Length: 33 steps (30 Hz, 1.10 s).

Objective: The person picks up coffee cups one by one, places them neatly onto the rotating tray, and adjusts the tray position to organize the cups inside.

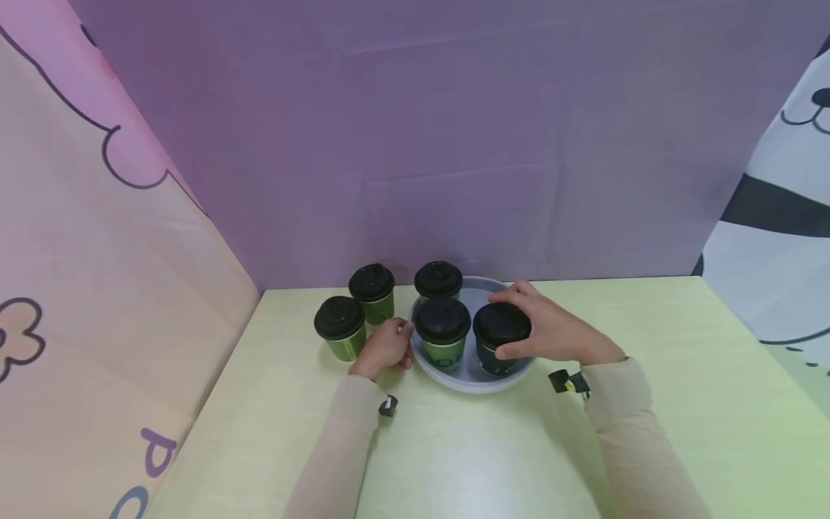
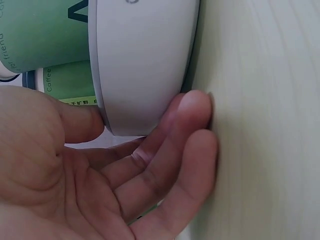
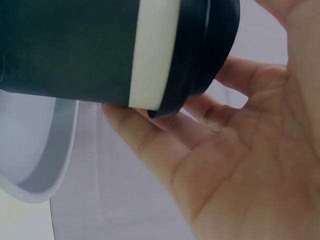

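Observation:
My left hand [image 1: 387,346] pinches the left edge of a round grey-white tray [image 1: 480,288]. In the left wrist view, the thumb is at the rim [image 2: 145,65] and curled fingers lie against the outer wall near the tabletop. My right hand [image 1: 554,328] holds a dark paper coffee cup [image 1: 498,331] with a black lid, thumb in front and fingers behind, at the right of the tray. The right wrist view shows the fingers round the dark cup [image 3: 70,50]. Beside it on the tray stand a green cup [image 1: 444,335] and, behind, another black-lidded cup [image 1: 438,280].
Two more green cups with black lids stand upright left of the tray: one nearer cup [image 1: 341,328] and one farther cup [image 1: 372,288]. The pale table [image 1: 454,454] ends at a purple cloth wall [image 1: 421,144]. Patterned cloths hang at both sides.

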Motion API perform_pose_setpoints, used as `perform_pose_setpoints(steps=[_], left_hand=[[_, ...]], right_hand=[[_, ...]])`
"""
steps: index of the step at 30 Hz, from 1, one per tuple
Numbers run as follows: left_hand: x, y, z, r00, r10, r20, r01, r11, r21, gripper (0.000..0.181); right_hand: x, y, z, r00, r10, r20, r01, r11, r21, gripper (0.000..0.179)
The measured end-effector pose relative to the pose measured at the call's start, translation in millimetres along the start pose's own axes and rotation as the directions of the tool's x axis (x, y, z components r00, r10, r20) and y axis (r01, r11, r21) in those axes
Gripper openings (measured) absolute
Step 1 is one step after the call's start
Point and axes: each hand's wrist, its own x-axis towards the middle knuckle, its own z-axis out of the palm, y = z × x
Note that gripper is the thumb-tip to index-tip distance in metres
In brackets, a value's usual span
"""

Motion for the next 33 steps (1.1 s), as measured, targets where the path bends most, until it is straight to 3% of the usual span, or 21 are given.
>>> perform_pose_setpoints(steps=[13, 19, 25, 30, 33], left_hand=[[-0.4, -0.6, -2.1, 1.000, -0.003, 0.020, 0.004, 1.000, -0.018, 0.043], [-6.2, 2.6, -11.5, 0.994, 0.022, 0.108, -0.023, 1.000, 0.006, 0.047], [-12.3, 9.3, -19.5, 0.976, -0.003, 0.219, -0.014, 0.997, 0.079, 0.047], [-16.0, 11.9, -20.1, 0.958, -0.037, 0.284, 0.023, 0.998, 0.053, 0.038], [-15.9, 10.8, -19.1, 0.957, -0.043, 0.288, 0.036, 0.999, 0.028, 0.037]], right_hand=[[0.1, 2, 0, 1.000, -0.007, 0.017, 0.008, 0.999, -0.036, 0.082], [-0.1, 2, 1, 1.000, -0.012, 0.020, 0.013, 1.000, -0.027, 0.083], [0.4, 2, 1, 1.000, -0.007, 0.021, 0.007, 1.000, -0.020, 0.081], [0.5, 3, 2, 1.000, -0.006, 0.021, 0.006, 1.000, -0.014, 0.082], [0.4, 2, 2, 1.000, -0.002, 0.019, 0.003, 1.000, -0.014, 0.082]])
